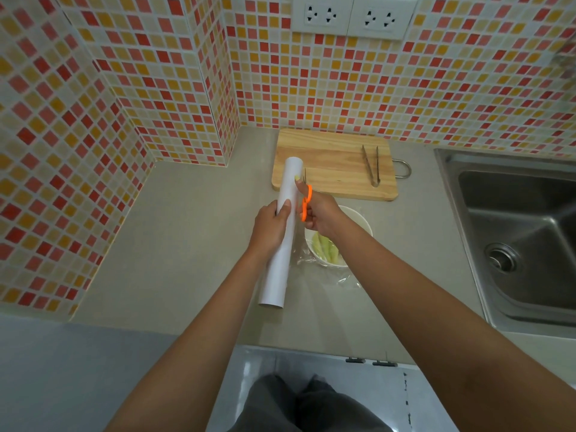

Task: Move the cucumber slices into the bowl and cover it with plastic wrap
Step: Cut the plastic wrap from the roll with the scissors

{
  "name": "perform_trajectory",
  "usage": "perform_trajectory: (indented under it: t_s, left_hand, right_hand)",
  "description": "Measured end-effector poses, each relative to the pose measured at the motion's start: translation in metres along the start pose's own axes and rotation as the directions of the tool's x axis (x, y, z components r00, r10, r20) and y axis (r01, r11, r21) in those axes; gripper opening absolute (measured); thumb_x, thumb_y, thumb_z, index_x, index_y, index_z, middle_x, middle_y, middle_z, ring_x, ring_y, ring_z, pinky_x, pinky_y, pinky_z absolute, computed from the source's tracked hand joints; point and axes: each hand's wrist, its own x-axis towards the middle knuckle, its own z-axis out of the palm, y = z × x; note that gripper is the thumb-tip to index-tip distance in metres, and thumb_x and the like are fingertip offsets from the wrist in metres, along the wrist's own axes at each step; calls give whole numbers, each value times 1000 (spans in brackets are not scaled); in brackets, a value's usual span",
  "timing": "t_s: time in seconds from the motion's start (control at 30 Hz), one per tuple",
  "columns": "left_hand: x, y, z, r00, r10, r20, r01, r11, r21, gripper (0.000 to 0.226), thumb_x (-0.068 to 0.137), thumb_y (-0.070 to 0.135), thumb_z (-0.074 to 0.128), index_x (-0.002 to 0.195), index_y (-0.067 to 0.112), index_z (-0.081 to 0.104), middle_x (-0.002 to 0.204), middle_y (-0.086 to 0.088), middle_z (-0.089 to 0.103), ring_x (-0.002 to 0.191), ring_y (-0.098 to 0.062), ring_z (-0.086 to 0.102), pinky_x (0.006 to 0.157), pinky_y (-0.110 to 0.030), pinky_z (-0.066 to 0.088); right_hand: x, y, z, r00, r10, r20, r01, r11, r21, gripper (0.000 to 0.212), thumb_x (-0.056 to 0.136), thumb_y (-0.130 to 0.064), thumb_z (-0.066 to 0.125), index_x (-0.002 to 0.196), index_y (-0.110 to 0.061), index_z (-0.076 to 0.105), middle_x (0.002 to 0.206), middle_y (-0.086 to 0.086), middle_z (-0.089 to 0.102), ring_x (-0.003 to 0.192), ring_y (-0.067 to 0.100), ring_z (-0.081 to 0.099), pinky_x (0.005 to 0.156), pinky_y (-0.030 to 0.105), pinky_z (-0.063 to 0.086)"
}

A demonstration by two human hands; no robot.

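**Plastic Wrap Roll Held Beside Bowl, Scissors in Right Hand**

A tiled wall (93,126) of small red, orange and cream squares is seen along the left side and the back, closing off the grey countertop (193,219) in a corner. A broad bare stretch of smooth countertop is left between that wall and the hands.

The plastic wrap roll (282,238), a long white cylinder with an open tube end toward the viewer, is gripped about its middle by the left hand (268,226), with fingers and thumb curled round it. The roll is held lengthwise, just left of the bowl.

Orange-handled scissors (306,202) are held in the right hand (321,215), fingers closed through and around the handles, touching the roll's right side. The blades are mostly hidden.

The white round bowl (363,221) is placed directly beneath the right hand and wrist. Pale green cucumber slices (325,249) are contained in it. Clear, wrinkled plastic film (339,277) is draped over the bowl's near edge onto the countertop.

Behind the bowl, a rectangular wooden cutting board (335,165) is laid flat, with metal tongs (371,165) resting on its right part.

At the far right, a stainless steel sink (511,232) is set into the counter
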Motion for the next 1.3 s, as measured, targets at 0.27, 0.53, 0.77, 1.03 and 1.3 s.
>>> perform_trajectory:
  t_s: [0.27,0.53,0.77,1.03,1.3]
  left_hand:
    - [2,0,1,1000,-20,-8,20,1000,-12,35,100,34,42,98,6,64,84,-3,62,73,-15,54,64,-28,40]
    - [1,1,2,1000,-22,6,22,1000,-16,39,100,35,42,100,2,62,86,-7,61,75,-17,54,67,-31,39]
    - [-1,2,-2,999,-29,-33,28,999,-25,45,99,38,41,96,-4,58,82,-8,55,73,-18,49,66,-32,36]
    - [2,-16,-16,987,-76,-141,91,990,103,40,99,39,41,74,9,47,73,-5,49,68,-23,48,55,-31,36]
    - [-4,-37,-1,982,-105,-159,171,850,499,49,100,43,35,122,2,49,121,-17,48,105,-37,56,80,-39,41]
  right_hand:
    - [7,-6,0,1000,-10,-14,11,1000,27,44,82,-45,68,59,-16,44,54,5,44,35,11,36,35,15,22]
    - [11,-15,-2,999,-30,-17,30,999,29,44,83,-42,69,58,-13,46,55,6,45,43,14,35,38,17,21]
    - [8,-28,-6,994,-84,-73,89,995,56,33,80,-31,74,66,-7,55,62,10,54,49,18,45,47,26,37]
    - [-15,-44,-73,961,-265,-84,275,947,166,13,89,-17,63,84,-5,65,74,10,63,67,16,62,61,27,55]
    - [-25,41,-167,771,-312,-555,-74,822,-565,43,90,-29,55,55,-4,57,65,19,61,77,39,67,64,31,44]
